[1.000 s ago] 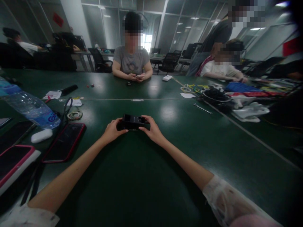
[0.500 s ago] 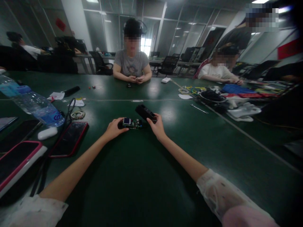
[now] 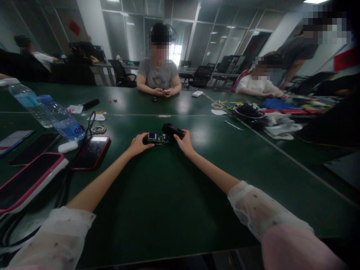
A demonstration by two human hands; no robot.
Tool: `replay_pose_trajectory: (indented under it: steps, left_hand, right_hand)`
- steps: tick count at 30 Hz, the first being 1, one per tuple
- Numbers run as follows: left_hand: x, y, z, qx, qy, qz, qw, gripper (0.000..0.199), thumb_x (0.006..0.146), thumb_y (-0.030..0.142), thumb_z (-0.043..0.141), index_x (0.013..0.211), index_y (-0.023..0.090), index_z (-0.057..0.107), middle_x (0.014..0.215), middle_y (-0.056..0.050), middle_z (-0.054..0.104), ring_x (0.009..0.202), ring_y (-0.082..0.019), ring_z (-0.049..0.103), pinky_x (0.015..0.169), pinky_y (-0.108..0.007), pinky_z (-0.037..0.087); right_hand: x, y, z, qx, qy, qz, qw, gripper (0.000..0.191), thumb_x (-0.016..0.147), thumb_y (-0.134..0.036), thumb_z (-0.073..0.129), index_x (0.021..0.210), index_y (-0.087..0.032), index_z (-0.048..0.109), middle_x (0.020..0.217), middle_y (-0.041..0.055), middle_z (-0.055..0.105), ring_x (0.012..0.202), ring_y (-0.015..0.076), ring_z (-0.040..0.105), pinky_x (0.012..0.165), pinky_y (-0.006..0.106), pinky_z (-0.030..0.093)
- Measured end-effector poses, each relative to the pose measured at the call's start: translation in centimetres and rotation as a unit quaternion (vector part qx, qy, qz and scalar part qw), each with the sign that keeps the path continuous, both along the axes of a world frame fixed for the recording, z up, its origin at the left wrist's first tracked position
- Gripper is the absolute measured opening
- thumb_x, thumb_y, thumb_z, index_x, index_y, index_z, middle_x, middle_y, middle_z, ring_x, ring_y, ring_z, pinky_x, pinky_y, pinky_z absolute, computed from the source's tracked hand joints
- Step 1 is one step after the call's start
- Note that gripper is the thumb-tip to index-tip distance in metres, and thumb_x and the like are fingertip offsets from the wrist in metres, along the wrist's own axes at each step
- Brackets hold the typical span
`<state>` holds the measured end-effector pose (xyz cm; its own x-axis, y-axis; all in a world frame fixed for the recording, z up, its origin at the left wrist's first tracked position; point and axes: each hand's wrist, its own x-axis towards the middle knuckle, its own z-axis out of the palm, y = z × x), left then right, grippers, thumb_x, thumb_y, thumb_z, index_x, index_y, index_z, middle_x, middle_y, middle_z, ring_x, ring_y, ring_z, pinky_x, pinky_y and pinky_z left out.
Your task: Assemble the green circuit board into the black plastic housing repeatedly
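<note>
My left hand [image 3: 140, 144] is closed on the left end of a small green circuit board [image 3: 160, 140], thumb at the near edge and fingers behind. A little square screen [image 3: 152, 136] sits on the board's left part. My right hand [image 3: 185, 142] grips a black plastic casing [image 3: 170, 129] by its right end. The casing is tilted, with its left end just behind the board's right end; whether the two touch I cannot tell. Both are over the dark green table [image 3: 168, 195].
At left are water bottles [image 3: 60, 118], a red-edged phone [image 3: 92, 153], a pink-rimmed phone [image 3: 33, 180] and a white case [image 3: 68, 146]. A wrench [image 3: 233, 125], cables [image 3: 247, 110] and white gloves [image 3: 282, 127] lie at right. A person [image 3: 159, 73] sits across the table.
The casing in my right hand has come lower and closer to the circuit board. The view has shifted, showing the table's near edge. Both hands keep their holds.
</note>
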<state>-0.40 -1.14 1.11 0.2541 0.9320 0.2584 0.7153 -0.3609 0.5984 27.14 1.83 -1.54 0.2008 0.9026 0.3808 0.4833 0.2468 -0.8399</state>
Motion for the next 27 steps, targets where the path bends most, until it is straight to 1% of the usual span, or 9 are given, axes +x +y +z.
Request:
replay_pose_trajectory:
  steps: [2, 6, 12, 15, 17, 19, 24, 27]
  left_hand:
    - [0.0, 0.0, 0.0, -0.004, 0.003, -0.005, 1.000, 0.065, 0.077, 0.050, 0.071, 0.131, 0.019, 0.051, 0.130, -0.014, 0.060, 0.121, -0.032, 0.055, 0.097, -0.051, 0.045]
    - [0.0, 0.0, 0.1, 0.001, 0.003, -0.012, 1.000, 0.062, 0.077, 0.048, 0.071, 0.129, 0.019, 0.052, 0.130, -0.013, 0.060, 0.121, -0.031, 0.055, 0.099, -0.051, 0.044]
    - [-0.1, -0.1, 0.1, 0.002, 0.009, -0.015, 1.000, 0.063, 0.078, 0.049, 0.070, 0.130, 0.018, 0.051, 0.131, -0.014, 0.060, 0.121, -0.032, 0.055, 0.101, -0.052, 0.043]
    - [-0.1, -0.2, 0.2, 0.001, 0.012, -0.019, 1.000, 0.063, 0.079, 0.049, 0.069, 0.131, 0.018, 0.051, 0.131, -0.013, 0.059, 0.121, -0.032, 0.055, 0.101, -0.051, 0.043]
    - [0.0, -0.4, 0.4, -0.009, 0.013, -0.005, 1.000, 0.064, 0.078, 0.049, 0.070, 0.131, 0.019, 0.050, 0.131, -0.013, 0.059, 0.121, -0.032, 0.055, 0.100, -0.052, 0.043]
    - [0.2, -0.6, 0.7, -0.011, 0.012, -0.004, 1.000, 0.063, 0.079, 0.049, 0.069, 0.132, 0.019, 0.050, 0.132, -0.014, 0.059, 0.122, -0.032, 0.054, 0.101, -0.051, 0.043]
    - [0.4, -0.7, 1.1, -0.006, 0.014, -0.008, 1.000, 0.060, 0.080, 0.048, 0.069, 0.129, 0.019, 0.051, 0.129, -0.012, 0.061, 0.119, -0.031, 0.055, 0.099, -0.049, 0.044]
    - [0.5, -0.8, 1.3, -0.021, 0.008, -0.014, 1.000, 0.058, 0.080, 0.047, 0.068, 0.129, 0.021, 0.052, 0.129, -0.011, 0.061, 0.120, -0.031, 0.055, 0.099, -0.049, 0.044]
  right_hand:
    - [0.2, -0.2, 0.2, -0.010, 0.002, 0.006, 1.000, 0.054, 0.076, -0.038, 0.069, 0.121, -0.017, 0.047, 0.110, 0.0124, 0.061, 0.105, 0.0265, 0.059, 0.097, 0.049, 0.047]
    - [0.8, -1.1, 0.7, -0.032, 0.015, 0.055, 0.998, 0.053, 0.076, -0.038, 0.070, 0.120, -0.019, 0.047, 0.110, 0.0096, 0.062, 0.103, 0.0243, 0.061, 0.096, 0.047, 0.049]
    - [1.0, -1.9, 1.3, -0.027, 0.006, 0.084, 0.996, 0.053, 0.074, -0.034, 0.074, 0.118, -0.022, 0.048, 0.111, 0.0087, 0.063, 0.109, 0.0264, 0.058, 0.098, 0.050, 0.047]
    - [0.9, -1.8, 1.3, -0.022, -0.021, 0.084, 0.996, 0.052, 0.073, -0.031, 0.073, 0.118, -0.022, 0.048, 0.112, 0.0087, 0.062, 0.110, 0.0268, 0.057, 0.098, 0.051, 0.046]
    - [0.9, -1.8, 1.4, -0.024, -0.041, 0.079, 0.996, 0.051, 0.074, -0.029, 0.072, 0.118, -0.022, 0.047, 0.112, 0.0089, 0.061, 0.109, 0.0270, 0.057, 0.097, 0.052, 0.046]
    - [0.8, -1.8, 1.5, -0.025, -0.061, 0.075, 0.995, 0.051, 0.074, -0.028, 0.071, 0.118, -0.021, 0.047, 0.112, 0.0093, 0.060, 0.110, 0.0274, 0.056, 0.096, 0.051, 0.047]
    - [0.6, -1.7, 1.7, -0.015, -0.118, 0.056, 0.991, 0.051, 0.073, -0.027, 0.072, 0.118, -0.019, 0.048, 0.115, 0.0128, 0.060, 0.111, 0.0320, 0.054, 0.095, 0.055, 0.046]
    - [0.4, -1.6, 1.4, 0.004, -0.103, 0.039, 0.994, 0.047, 0.074, -0.028, 0.071, 0.116, -0.019, 0.050, 0.112, 0.0134, 0.061, 0.108, 0.0327, 0.056, 0.093, 0.055, 0.048]
